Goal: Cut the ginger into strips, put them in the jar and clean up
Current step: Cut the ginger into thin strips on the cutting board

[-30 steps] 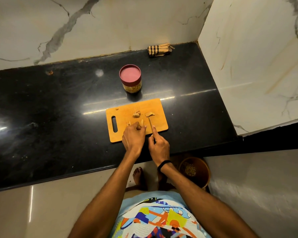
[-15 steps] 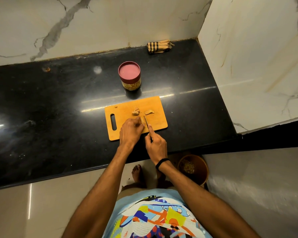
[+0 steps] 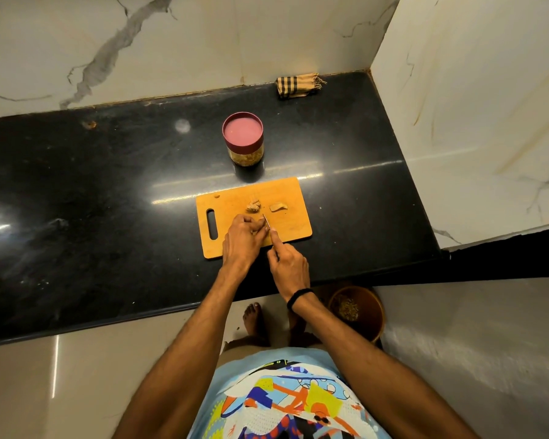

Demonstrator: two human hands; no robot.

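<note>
Orange and rectangular, the cutting board (image 3: 293,190) lay near the front edge of the glossy black stone counter (image 3: 76,201), its handle slot at nine o'clock. The job looked barely past its start to me.

The person's left hand (image 3: 243,237) sat at the board's six o'clock, fingers curled down over a bit of ginger I could hardly see beneath them. The right hand (image 3: 289,264) gripped a small thin-bladed knife (image 3: 266,220), forefinger laid along its back and the blade close against the left fingertips. Whether it had bitten in, I could not tell.

Two more pieces lay uncut near the board's middle, a little apart. A knobbly brown lump of ginger (image 3: 253,206) was at twelve o'clock from the hands and a paler smooth piece (image 3: 278,206) at one o'clock. I saw no heap of finished strips.

The clear round jar with the dark red lid (image 3: 242,141) stood off the board at its twelve o'clock, lid on, with something yellowish already inside. I judged that most of the slicing, the filling and the wipe-down all remained.

A folded brown-and-black striped cloth (image 3: 295,87) lay at one o'clock against the marble wall, well away. A round brown bucket (image 3: 357,308) holding scraps stood on the floor at five o'clock. The closed lid looked like the only thing in the way.
</note>
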